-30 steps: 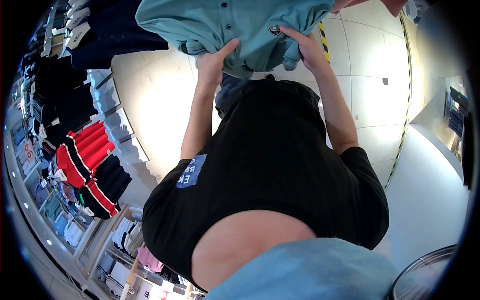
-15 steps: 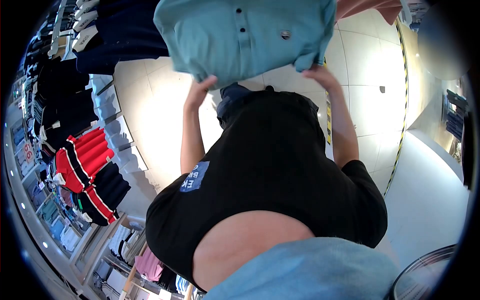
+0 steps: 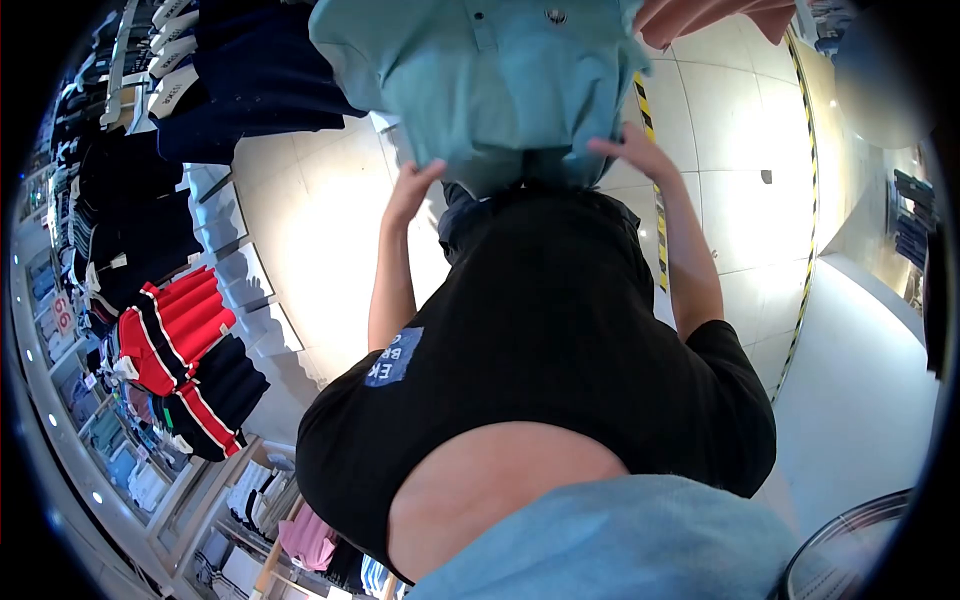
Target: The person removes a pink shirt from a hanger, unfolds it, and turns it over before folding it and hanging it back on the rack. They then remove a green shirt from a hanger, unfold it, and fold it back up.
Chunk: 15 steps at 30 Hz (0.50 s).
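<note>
A teal polo shirt (image 3: 480, 90) with dark buttons and a small chest badge spreads across the top of the view, its lower part gathered in folds near my waist. At its lower left edge my left hand (image 3: 411, 192) is closed on the fabric, thumb pointing inward. My right hand (image 3: 640, 155) pinches the shirt's lower right side between thumb and fingers. The shirt's upper end lies outside the view.
Navy garments (image 3: 260, 75) hang at the upper left, above folded red shirts (image 3: 180, 330) on a display. Salmon fabric (image 3: 715, 18) is at the top right. A white surface (image 3: 850, 370) stands at the right.
The shirt has moved up in the view, and its lower part now bunches in closer to my waist. My left hand has shifted slightly right and my right hand slightly left.
</note>
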Motion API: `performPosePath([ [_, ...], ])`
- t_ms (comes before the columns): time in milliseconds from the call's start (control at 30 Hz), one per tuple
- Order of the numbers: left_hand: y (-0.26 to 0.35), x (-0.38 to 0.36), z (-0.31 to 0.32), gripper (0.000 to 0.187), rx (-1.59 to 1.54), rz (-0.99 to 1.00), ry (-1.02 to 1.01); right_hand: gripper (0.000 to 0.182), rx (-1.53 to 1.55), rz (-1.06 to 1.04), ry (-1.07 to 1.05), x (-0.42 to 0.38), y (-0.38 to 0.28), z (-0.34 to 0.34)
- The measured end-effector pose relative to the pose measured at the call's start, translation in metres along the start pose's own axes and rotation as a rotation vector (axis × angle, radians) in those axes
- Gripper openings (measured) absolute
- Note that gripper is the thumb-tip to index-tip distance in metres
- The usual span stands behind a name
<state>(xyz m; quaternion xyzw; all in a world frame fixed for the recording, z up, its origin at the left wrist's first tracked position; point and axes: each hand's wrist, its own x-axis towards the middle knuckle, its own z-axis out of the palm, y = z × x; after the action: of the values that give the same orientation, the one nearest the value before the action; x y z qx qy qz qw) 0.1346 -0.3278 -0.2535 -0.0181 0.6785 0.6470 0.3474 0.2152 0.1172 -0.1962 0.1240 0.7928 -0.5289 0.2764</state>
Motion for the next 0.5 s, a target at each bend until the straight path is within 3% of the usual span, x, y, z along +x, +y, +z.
performPosePath([
  [67,0.009,-0.007,0.026,0.044,0.186,-0.037,0.101,0.049,-0.001,-0.069,-0.017,0.008,0.012,0.019],
  [100,0.016,-0.004,0.025,0.045,0.093,0.003,0.112,0.045,-0.002,-0.100,-0.028,0.012,0.016,0.023],
  [167,0.023,-0.010,0.022,0.046,-0.102,0.070,0.142,0.046,0.400,-0.145,0.082,0.011,0.020,0.020],
  [267,0.051,-0.021,0.008,0.078,-0.755,0.246,0.084,0.047,1.022,-0.194,0.182,0.000,0.008,0.004],
  [333,0.073,-0.034,0.009,0.088,-0.886,0.315,0.006,0.047,1.464,-0.228,0.163,-0.012,-0.011,-0.016],
  [367,0.065,-0.028,0.007,0.092,-0.858,0.296,0.037,0.045,1.454,-0.316,0.062,-0.016,-0.016,-0.020],
  [467,0.023,-0.015,0.004,0.087,-0.471,0.077,0.041,0.039,0.994,-0.206,-0.075,0.028,0.052,-0.017],
  [500,0.027,-0.014,0.012,0.079,-0.277,0.015,0.022,0.032,0.575,-0.155,-0.016,0.015,0.033,-0.006],
])
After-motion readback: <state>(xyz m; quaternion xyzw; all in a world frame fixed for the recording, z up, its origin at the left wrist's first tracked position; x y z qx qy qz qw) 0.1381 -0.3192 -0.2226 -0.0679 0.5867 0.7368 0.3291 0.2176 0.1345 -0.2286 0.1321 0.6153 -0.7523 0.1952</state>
